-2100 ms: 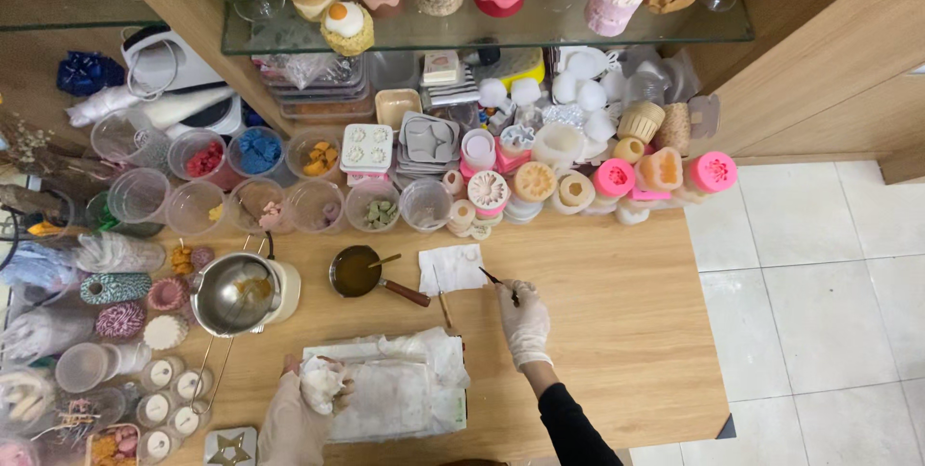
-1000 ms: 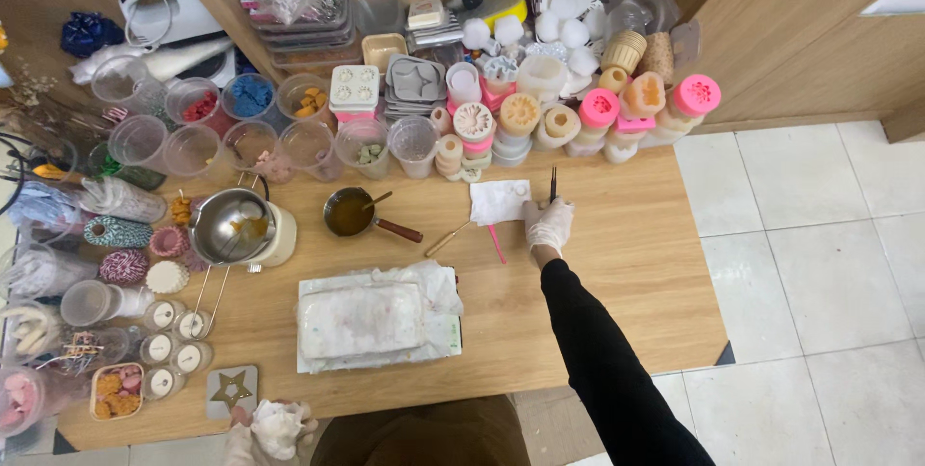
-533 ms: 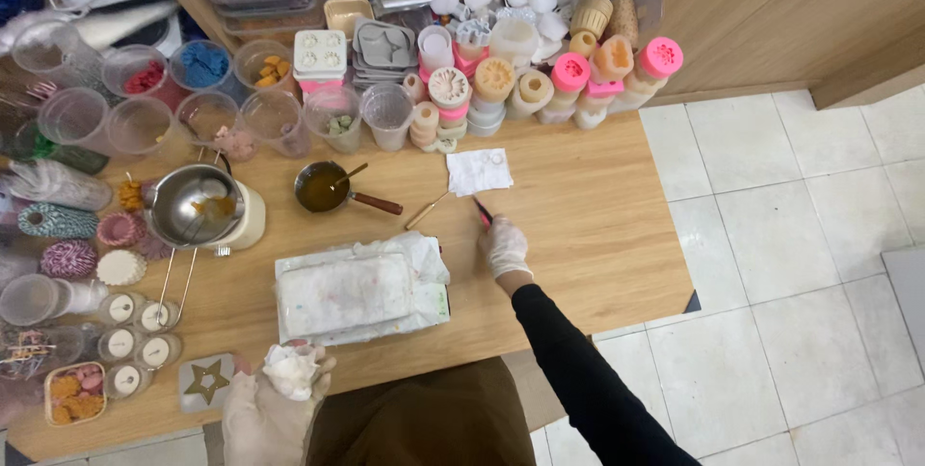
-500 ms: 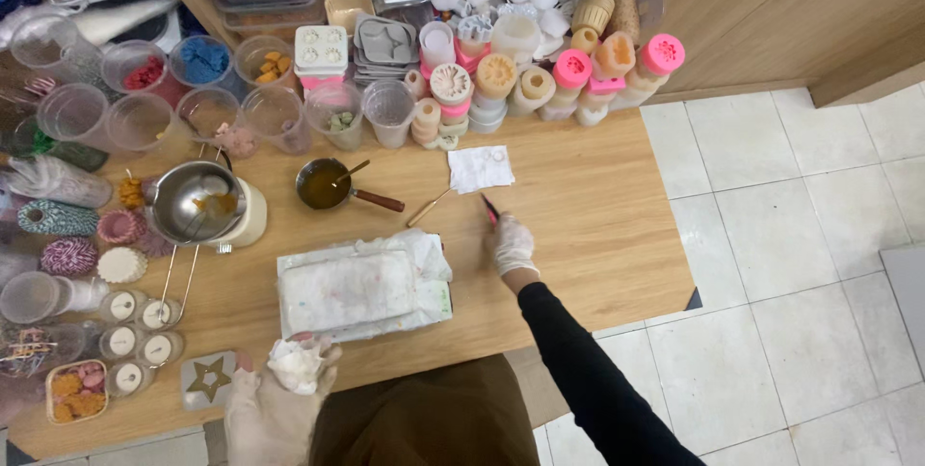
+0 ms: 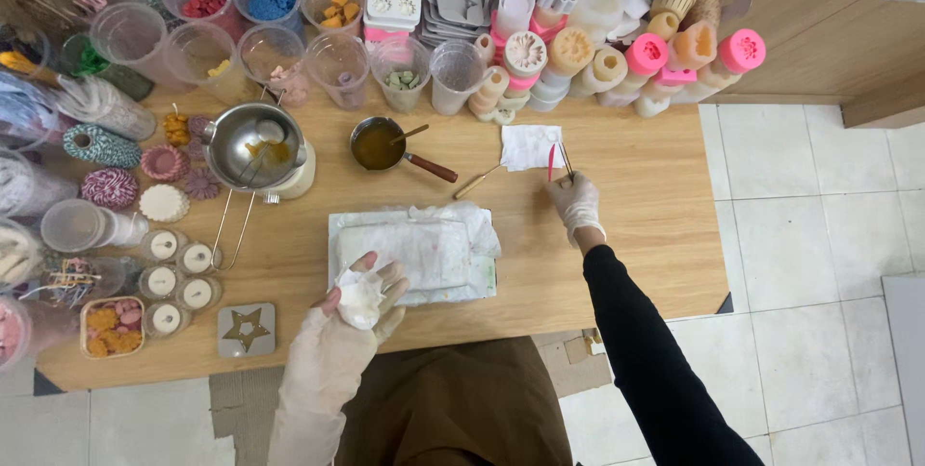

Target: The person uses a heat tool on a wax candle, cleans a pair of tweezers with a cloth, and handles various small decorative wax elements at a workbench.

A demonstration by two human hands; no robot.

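My gloved left hand [image 5: 364,294] cradles a small white wax piece [image 5: 358,298] in its palm, at the near edge of a white mat [image 5: 414,250] covered with crumpled plastic wrap. My gloved right hand [image 5: 575,202] is stretched out on the table and grips thin tools [image 5: 559,161], one pink and one dark, whose tips rest beside a white paper square [image 5: 530,146]. A small pan of brown liquid wax [image 5: 379,144] with a wooden handle stands left of the paper.
A metal pot on a white warmer [image 5: 256,146] stands at the left. Plastic cups of coloured bits [image 5: 270,50] and moulded candles [image 5: 605,65] line the back. Small tins [image 5: 179,273], a star mould [image 5: 245,329] and twine spools [image 5: 100,146] crowd the left. Tiled floor [image 5: 809,235] lies right.
My left hand has risen from the near table edge onto the mat with the white piece. My right hand has stayed by the paper square. The view has drawn closer.
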